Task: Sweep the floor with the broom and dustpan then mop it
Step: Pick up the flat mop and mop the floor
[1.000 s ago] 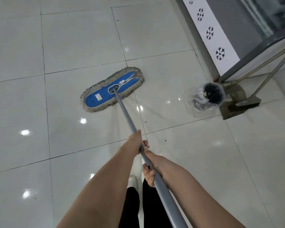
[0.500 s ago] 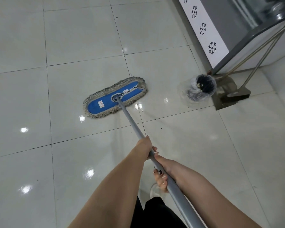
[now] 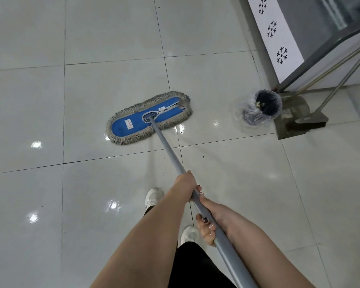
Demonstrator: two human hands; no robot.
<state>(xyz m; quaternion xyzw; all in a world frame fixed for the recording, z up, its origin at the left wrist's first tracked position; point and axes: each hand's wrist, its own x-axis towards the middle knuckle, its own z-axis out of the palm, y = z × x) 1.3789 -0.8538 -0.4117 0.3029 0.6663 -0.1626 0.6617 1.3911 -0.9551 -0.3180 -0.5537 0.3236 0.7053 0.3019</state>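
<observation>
Left hand [image 3: 185, 187] grips the pole [image 3: 168, 150] nearer the mop head [image 3: 149, 118]; right hand [image 3: 212, 221] grips farther back. Pole appears rigid and light; mop head appears soft, likely gliding easily on the floor [image 3: 112, 48].

Setting: I read this as a shop or similar commercial premises.
Underfoot: the floor [image 3: 112, 38] is laid in large glossy pale tiles with dark joints, mirroring overhead lights.
Upper right: I see a glass-fronted cabinet [image 3: 320, 17] in a grey metal frame; its white base panel [image 3: 277, 43] bears black snowflake marks, as on a chilled display case.
Cleaning gear: a broom [image 3: 312, 119] and dustpan [image 3: 289, 125] rest their long handles against the cabinet, with a plastic-lined bin [image 3: 264, 104] just beside them.
Tool: a wide flat mop [image 3: 148, 119], blue pad, fringed edge.
</observation>
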